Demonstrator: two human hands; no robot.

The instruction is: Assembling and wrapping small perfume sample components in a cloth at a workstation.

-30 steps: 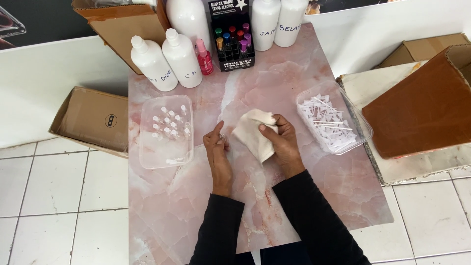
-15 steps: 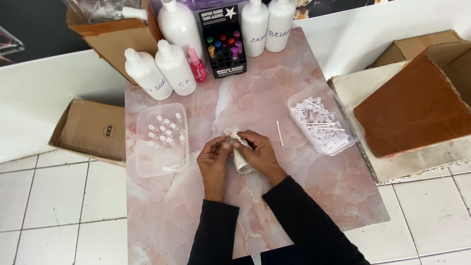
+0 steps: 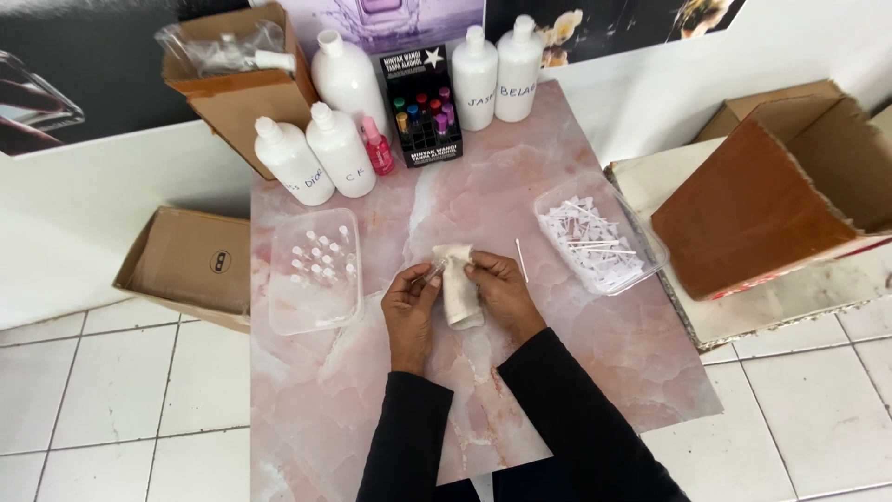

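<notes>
Cloth (image 3: 459, 284), a small cream rag, lies bunched lengthwise at the middle of the pink marble table (image 3: 595, 372), pinched between both hands. A second ago it was spread wider and lifted between the hands; now it is rolled narrow and pressed low against the table, so the wiping looks to have closed in on one small thing. The left hand (image 3: 409, 311) holds a slim clear vial (image 3: 429, 272) in its fingers, its tip pushed into the top of the cloth. The right hand (image 3: 502, 288) is clenched on the cloth's other side, fingers folded over the fabric. Just right of that hand a single thin white stick (image 3: 521, 259) lies loose on the table; it was not seen a second ago. Farther right stands a clear tub (image 3: 641, 265) heaped with the same white sticks. To the left sits another clear tub (image 3: 311, 316) holding small vials standing upright. Along the far edge stand white bottles (image 3: 339, 149), a small pink bottle (image 3: 378, 147) and a black display box (image 3: 423, 107) of coloured vials. Cardboard boxes (image 3: 190, 260) rest on the tiled floor either side.
</notes>
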